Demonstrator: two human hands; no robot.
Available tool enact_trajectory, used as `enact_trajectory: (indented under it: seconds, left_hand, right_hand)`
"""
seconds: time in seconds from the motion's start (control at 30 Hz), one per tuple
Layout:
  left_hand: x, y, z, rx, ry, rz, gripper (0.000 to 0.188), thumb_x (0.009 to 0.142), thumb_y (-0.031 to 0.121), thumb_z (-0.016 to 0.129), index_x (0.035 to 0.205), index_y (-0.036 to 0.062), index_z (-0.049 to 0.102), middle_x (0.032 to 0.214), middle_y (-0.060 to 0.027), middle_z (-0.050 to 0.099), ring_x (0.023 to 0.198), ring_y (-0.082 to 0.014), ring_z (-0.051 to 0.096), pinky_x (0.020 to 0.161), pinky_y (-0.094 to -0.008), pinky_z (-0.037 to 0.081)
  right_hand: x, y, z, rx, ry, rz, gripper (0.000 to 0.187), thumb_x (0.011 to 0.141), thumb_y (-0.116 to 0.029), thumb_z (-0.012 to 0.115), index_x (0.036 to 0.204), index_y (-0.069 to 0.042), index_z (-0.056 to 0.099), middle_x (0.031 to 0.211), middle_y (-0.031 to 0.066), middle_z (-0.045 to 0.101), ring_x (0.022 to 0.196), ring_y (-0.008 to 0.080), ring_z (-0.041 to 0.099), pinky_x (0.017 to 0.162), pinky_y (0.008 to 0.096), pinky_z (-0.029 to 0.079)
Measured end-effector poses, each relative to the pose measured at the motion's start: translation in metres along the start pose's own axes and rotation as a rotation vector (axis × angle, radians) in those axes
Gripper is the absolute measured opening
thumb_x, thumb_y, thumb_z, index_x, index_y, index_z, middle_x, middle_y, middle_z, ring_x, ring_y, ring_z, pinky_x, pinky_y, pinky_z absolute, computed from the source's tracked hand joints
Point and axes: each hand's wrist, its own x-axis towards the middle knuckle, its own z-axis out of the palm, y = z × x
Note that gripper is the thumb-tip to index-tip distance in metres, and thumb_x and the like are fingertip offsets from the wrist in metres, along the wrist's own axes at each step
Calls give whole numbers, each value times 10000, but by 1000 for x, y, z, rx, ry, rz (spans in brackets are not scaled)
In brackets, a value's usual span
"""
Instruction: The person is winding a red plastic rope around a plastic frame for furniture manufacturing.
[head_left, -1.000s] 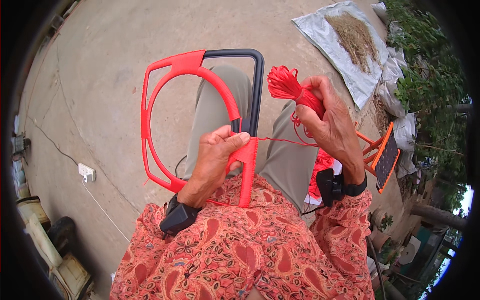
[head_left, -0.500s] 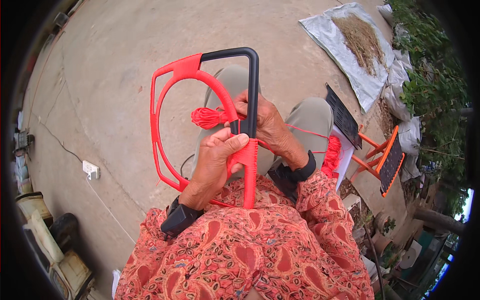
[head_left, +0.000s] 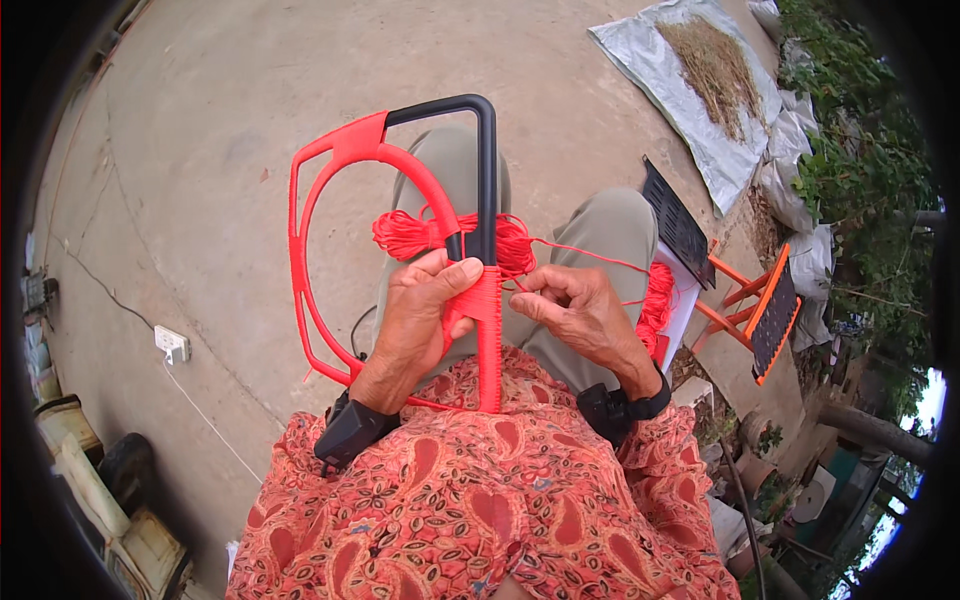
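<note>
A rounded frame with a black tube [head_left: 487, 180] stands over my lap, much of it wound tightly in red cord. My left hand [head_left: 412, 308] is closed on the frame, thumb pressed over the red wrapping [head_left: 489, 345] below the bare black part. To the right of the frame, my right hand [head_left: 582, 308] pinches a thin red cord [head_left: 513, 288] close to the wrapping. A tied hank of red cord [head_left: 403, 236] lies behind the tube, showing on both sides of it. From the hank's right part a strand crosses my right knee.
A second red cord bundle [head_left: 656, 300] lies by a white surface [head_left: 683, 300] at right. Beyond are a black and orange folding stool [head_left: 775, 315] and a pale sheet [head_left: 690, 110] bearing dry plant matter. A power socket [head_left: 172, 344] with cables sits on the floor at left.
My right hand has come out from behind the black tube and moved right and down with the cord. The hank's right part now shows. My left hand keeps its grip.
</note>
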Motion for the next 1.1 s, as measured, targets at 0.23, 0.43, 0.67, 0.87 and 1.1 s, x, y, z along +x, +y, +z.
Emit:
enact_trajectory:
  seconds: [0.23, 0.43, 0.67, 0.87, 1.1]
  left_hand:
    - [3, -7, -5, 27, -44, -19, 195, 896, 128, 622, 1038, 0, 585, 821, -45, 642, 569, -59, 558, 370, -187, 374]
    - [6, -16, 2, -124, 47, 76, 72, 850, 30, 625, 919, 17, 613, 736, -46, 628, 502, -90, 551, 342, -222, 361]
    - [12, -26, -14, 10, -6, 64, 259, 858, 118, 658, 1083, 44, 552, 924, -23, 619, 686, -86, 603, 463, -212, 452]
    - [4, -18, -11, -23, -7, 70, 223, 863, 104, 642, 1062, 33, 570, 891, -22, 617, 657, -80, 579, 432, -220, 425]
    - [4, -12, -3, 66, -51, -1, 152, 899, 92, 593, 1019, -1, 588, 880, -45, 608, 632, -76, 550, 396, -188, 361]
  right_hand:
    - [27, -38, -19, 113, 473, -215, 134, 894, -144, 644, 880, -12, 629, 588, 8, 557, 484, 47, 440, 468, 223, 354]
    - [81, -62, 39, -691, 107, -900, 195, 713, -212, 712, 829, -62, 663, 916, 60, 635, 908, 210, 571, 798, 353, 412]
    - [104, -46, 52, -884, 24, -937, 155, 666, -187, 693, 772, -77, 663, 822, 74, 642, 883, 213, 579, 833, 351, 410]
    - [93, -53, 49, -346, -86, -781, 156, 816, -129, 629, 944, -39, 623, 878, 77, 645, 876, 220, 618, 881, 365, 449]
    - [92, -66, 30, 38, -242, -535, 197, 901, -169, 593, 1024, -16, 610, 865, 40, 642, 793, 110, 594, 741, 271, 478]
